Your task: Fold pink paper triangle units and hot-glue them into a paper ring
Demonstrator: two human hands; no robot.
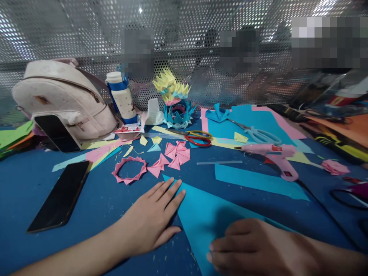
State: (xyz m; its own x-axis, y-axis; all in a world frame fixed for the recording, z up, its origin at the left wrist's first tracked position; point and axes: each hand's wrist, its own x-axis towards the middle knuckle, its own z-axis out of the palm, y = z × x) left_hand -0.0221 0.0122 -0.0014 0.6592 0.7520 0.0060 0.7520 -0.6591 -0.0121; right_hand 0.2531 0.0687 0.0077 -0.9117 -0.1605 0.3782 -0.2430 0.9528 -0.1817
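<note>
A folded sheet of blue paper (198,214) lies on the table in front of me, its pointed corner facing away. My left hand (155,216) rests flat with fingers spread, the fingertips touching the paper near that corner. Over the paper's near right part, my right hand (250,245) is closed, its fingers curled and pressed together. Whatever may be inside its grasp is hidden. Just beyond the left hand are a pink folded-paper ring (115,176) and several pink folded paper pieces (182,152). A blue paper strip (258,183) lies beyond the right hand.
A pink glue gun (270,150), red-handled scissors (198,138) and light-blue scissors (261,135) lie farther back. Two phones, one flat (61,197) and one leaning (56,132) on a backpack (63,96), are left. A bottle (123,97) and folded-paper model (178,115) stand before a perforated metal panel (189,50).
</note>
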